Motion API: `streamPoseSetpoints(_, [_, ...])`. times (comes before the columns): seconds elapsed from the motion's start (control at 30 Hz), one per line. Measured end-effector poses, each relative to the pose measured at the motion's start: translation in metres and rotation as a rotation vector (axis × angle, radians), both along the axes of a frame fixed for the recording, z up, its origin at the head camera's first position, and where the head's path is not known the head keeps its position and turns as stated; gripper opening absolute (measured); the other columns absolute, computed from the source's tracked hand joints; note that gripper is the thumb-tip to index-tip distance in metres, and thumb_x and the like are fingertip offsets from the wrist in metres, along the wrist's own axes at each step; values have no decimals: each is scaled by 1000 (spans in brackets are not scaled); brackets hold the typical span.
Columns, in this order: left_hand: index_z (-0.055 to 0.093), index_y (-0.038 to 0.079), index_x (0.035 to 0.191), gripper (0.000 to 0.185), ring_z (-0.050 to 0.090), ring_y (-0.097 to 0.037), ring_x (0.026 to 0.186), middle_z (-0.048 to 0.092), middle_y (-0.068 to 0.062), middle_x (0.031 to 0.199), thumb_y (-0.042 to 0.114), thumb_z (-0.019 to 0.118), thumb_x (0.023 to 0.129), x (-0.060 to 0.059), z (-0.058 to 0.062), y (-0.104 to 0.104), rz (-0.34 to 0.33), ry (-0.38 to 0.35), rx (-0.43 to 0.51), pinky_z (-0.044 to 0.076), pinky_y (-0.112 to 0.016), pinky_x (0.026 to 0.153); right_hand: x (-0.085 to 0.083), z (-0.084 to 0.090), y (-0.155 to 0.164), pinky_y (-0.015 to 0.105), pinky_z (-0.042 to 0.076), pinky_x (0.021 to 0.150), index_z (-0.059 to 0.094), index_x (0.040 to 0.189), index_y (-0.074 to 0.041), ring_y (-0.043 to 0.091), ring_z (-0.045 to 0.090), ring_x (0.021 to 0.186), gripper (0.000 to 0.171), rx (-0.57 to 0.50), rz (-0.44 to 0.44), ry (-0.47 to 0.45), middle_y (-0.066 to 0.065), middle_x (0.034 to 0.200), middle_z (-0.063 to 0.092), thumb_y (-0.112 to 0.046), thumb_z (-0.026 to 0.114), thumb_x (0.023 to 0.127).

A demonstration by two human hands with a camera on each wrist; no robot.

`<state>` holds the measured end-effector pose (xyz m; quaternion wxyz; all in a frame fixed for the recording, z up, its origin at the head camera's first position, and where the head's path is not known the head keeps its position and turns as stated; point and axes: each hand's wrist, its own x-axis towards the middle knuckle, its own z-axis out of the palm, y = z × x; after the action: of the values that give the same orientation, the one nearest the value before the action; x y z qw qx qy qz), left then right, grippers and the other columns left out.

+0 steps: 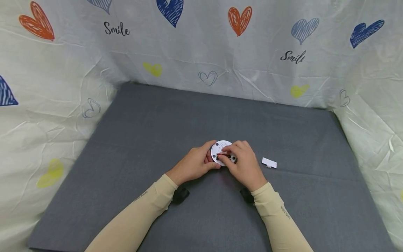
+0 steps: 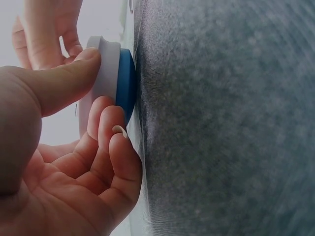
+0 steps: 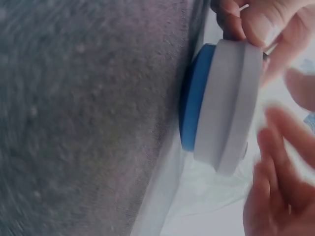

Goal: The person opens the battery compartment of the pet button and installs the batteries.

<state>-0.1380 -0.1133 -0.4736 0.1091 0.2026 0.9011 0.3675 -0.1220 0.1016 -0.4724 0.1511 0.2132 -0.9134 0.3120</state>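
A round toy-like device, white with a blue base, lies blue side down on the grey table; its white back (image 1: 217,149) shows small holes and an uncovered battery compartment. My left hand (image 1: 196,163) grips its left rim, the thumb (image 2: 74,76) on the white edge and curled fingers by the blue base (image 2: 127,83). Over the compartment is my right hand (image 1: 245,162), its thumb and forefinger on either side of a red-and-black battery (image 1: 224,155). In the right wrist view the right fingers (image 3: 275,142) are blurred beside the white casing (image 3: 226,98), and the battery is hidden.
A small white battery cover (image 1: 269,162) lies on the grey table (image 1: 189,112) right of my right hand. White curtains with printed hearts (image 1: 240,21) hang behind and along both sides. Black wrist-camera mounts (image 1: 181,195) sit under my wrists.
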Motion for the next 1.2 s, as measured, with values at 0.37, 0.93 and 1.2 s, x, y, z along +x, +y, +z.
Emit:
streamPoseSetpoints(0.37, [42, 11, 165, 84, 60, -11, 77, 66, 4, 89, 33, 85, 96, 0, 0, 3, -3, 24, 1, 51, -30, 75, 0, -2, -2, 43, 55, 73, 68, 134, -4, 27, 69, 88, 77, 118, -270, -261, 12, 111, 74, -69, 74, 92])
streamPoseSetpoints(0.93, [45, 12, 162, 81, 58, -10, 72, 62, 5, 82, 30, 87, 95, 3, 2, 5, 3, 22, 33, 48, -27, 67, 2, 6, -3, 37, 54, 70, 63, 139, -2, 23, 69, 82, 73, 49, -247, -410, 11, 106, 77, -55, 81, 92])
streamPoseSetpoints(1.2, [44, 9, 163, 83, 58, -9, 72, 62, 5, 83, 27, 87, 94, 5, 1, 5, -15, 42, 26, 49, -25, 67, 5, 8, -4, 38, 53, 70, 62, 141, -3, 24, 69, 83, 74, 49, -272, -444, 13, 110, 77, -53, 84, 91])
